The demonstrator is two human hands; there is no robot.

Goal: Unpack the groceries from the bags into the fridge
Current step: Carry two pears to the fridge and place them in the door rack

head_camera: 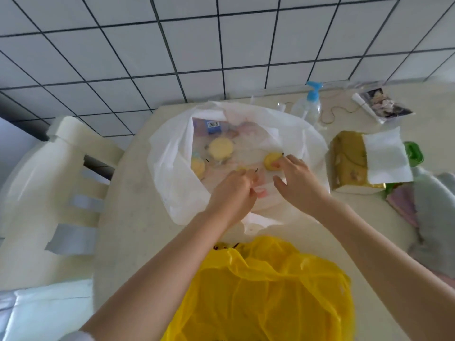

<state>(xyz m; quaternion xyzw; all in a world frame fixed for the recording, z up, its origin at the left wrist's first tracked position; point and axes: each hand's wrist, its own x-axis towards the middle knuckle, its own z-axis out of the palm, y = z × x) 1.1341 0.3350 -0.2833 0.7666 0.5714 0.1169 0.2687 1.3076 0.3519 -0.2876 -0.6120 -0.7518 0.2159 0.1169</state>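
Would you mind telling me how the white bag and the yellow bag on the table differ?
The white bag lies spread open, its packaged food showing; the yellow bag is bunched, its contents hidden. Both hands, left and right, reach into the white one; the yellow one is untouched. Both are thin plastic.

Thin white plastic bag (170, 168); glossy yellow plastic bag (270, 291)

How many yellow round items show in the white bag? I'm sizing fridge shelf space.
4: one large yellow disc mid-bag, one at its left, one by the left hand, one under the right hand. More may be hidden.
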